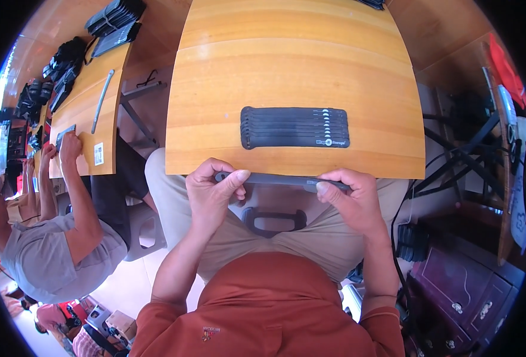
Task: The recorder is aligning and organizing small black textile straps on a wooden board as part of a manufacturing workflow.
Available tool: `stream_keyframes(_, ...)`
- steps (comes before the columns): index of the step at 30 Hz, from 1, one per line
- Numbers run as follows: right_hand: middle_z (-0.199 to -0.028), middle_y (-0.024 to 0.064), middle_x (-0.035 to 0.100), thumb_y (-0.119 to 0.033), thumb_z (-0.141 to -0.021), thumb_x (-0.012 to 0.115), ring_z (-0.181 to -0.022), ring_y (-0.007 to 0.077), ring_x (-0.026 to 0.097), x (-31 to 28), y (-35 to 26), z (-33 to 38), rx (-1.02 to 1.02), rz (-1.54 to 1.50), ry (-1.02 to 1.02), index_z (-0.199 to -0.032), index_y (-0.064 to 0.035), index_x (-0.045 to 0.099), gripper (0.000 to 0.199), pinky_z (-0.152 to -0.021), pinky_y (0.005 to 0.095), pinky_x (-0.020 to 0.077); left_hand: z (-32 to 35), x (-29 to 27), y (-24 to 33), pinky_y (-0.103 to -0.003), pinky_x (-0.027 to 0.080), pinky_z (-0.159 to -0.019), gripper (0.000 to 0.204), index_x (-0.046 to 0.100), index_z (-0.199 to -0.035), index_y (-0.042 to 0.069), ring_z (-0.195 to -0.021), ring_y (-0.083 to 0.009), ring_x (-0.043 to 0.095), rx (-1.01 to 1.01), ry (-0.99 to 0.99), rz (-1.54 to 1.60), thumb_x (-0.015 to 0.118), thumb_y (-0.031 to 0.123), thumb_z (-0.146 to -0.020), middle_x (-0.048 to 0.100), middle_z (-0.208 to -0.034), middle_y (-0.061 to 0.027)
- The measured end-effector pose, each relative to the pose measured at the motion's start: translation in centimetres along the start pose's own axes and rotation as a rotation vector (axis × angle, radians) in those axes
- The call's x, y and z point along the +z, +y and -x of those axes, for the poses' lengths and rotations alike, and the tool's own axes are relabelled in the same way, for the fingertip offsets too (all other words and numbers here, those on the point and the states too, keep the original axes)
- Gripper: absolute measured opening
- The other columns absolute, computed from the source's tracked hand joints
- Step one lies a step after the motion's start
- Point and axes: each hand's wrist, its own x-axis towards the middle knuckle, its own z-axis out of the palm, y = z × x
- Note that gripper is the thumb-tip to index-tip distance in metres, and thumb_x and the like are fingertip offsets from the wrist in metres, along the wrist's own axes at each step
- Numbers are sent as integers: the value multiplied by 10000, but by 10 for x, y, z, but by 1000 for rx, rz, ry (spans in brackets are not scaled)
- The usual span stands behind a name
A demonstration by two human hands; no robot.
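While both hands pinch opposite ends of a dark flat strap, left hand and right hand keep it taut just off the tabletop's six-o'clock edge. Toward twelve o'clock, a neat stack of matching straps lies within easy reach.

On the neighbouring surface to your left sits a small white square label — near its front edge; the stacked dark straps before you carry small pale round labels.

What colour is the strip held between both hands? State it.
Dark grey to black strip, pinched at its ends by the left hand and right hand; head view shows it best.
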Motion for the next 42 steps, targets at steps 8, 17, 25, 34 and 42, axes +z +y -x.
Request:
stream_keyframes(8, -894, 82, 735, -138, -1011, 704, -768, 113, 695, -9, 18, -8, 4, -146, 171, -1145, 56, 709, 237, -729, 255, 568, -15, -6, 8, -252, 610, -663, 134, 705, -1029, -30, -701, -121, 709, -185, -127, 44, 773, 43, -940, 706, -782, -64)
stream_keyframes(17, -877, 63, 725, -117, -1012, 692, -752, 93, 682, -13, 25, -22, -80, -28, 331, -1108, 42, 733, 190, -644, 235, 575, -28, -2, 2, -216, 554, -665, 139, 748, -1068, -47, -695, -75, 653, -39, -121, -220, 749, 44, -963, 715, -818, -28)
stream_keyframes(25, -844, 36, 680, -100, -997, 708, -669, 79, 636, -19, 29, -32, -12, 86, 374, -1110, 51, 731, 190, -613, 237, 568, -40, 1, 2, -208, 546, -656, 190, 742, -1105, -55, -713, -71, 659, -110, -74, -239, 755, 75, -967, 729, -814, -42)
stream_keyframes(34, -859, 49, 669, -80, -988, 715, -645, 79, 618, -22, 30, -35, -36, 167, 431, -1114, 57, 722, 187, -568, 241, 521, -48, -1, 3, -228, 543, -644, 173, 758, -1049, -56, -681, -63, 653, -104, -10, -507, 746, 92, -962, 723, -750, -55)
stream_keyframes(42, -927, 73, 693, -54, -984, 705, -661, 81, 627, -23, 27, -37, -46, 176, 423, -1132, 76, 712, 197, -567, 233, 544, -51, 3, 4, -241, 528, -606, 188, 753, -1054, -68, -646, -67, 635, -106, 10, -534, 739, 96, -963, 713, -726, -54)
